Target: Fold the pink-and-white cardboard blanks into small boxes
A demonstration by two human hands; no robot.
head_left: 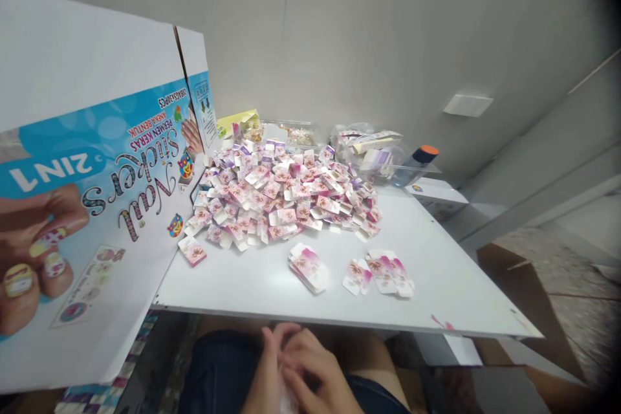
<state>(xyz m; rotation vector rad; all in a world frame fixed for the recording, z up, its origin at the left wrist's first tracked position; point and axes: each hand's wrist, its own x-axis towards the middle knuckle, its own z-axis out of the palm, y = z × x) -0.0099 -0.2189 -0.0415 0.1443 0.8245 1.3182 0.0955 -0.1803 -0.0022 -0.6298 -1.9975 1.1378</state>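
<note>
Below the table's front edge, over my lap, my left hand (269,369) and my right hand (315,369) are pressed together with curled fingers. A pale bit shows low between them, too hidden to name. Nearest on the white table (272,284) lies a stack of flat pink-and-white cartons (309,268). To its right are more flat cartons (391,273), fanned out. Behind them spreads a big heap of small folded boxes (291,191) with a pink flower print, many with open flaps. One single small box (193,251) sits apart at the heap's left front.
A large cardboard box (111,142) printed "Nail Stickers", upside down, stands along the left. At the back are a clear tray (298,132), plastic bags (359,139) and a bluish bottle with an orange cap (414,165). A brown carton (524,297) is on the floor at right.
</note>
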